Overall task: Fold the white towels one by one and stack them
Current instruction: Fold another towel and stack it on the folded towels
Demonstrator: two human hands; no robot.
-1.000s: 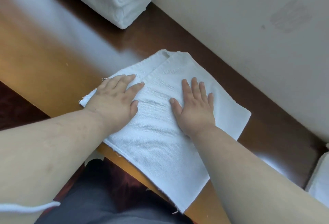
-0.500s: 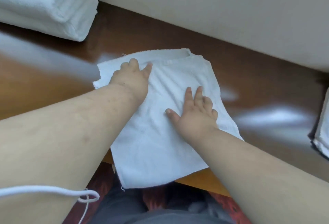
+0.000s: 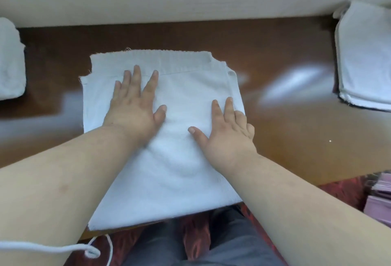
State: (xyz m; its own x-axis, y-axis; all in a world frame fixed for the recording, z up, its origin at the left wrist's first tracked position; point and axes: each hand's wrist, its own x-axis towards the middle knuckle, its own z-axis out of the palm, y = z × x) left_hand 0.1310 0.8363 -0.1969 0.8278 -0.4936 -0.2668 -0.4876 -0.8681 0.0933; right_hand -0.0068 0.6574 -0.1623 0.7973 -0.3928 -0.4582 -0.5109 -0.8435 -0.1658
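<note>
Now the left hand (image 3: 135,105) has slid back from the towel's (image 3: 182,172) far corner, and both hands, the right hand (image 3: 228,130) included, press flat with fingers straight, smoothing it on the tabletop (image 3: 296,134) for another fold.

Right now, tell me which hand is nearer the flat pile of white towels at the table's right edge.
Right. The right hand presses the spread white towel near its right side, closest to the flat pile; the left hand presses farther left.

Head camera looks steeply down, close over the table (image 3: 296,149).
</note>
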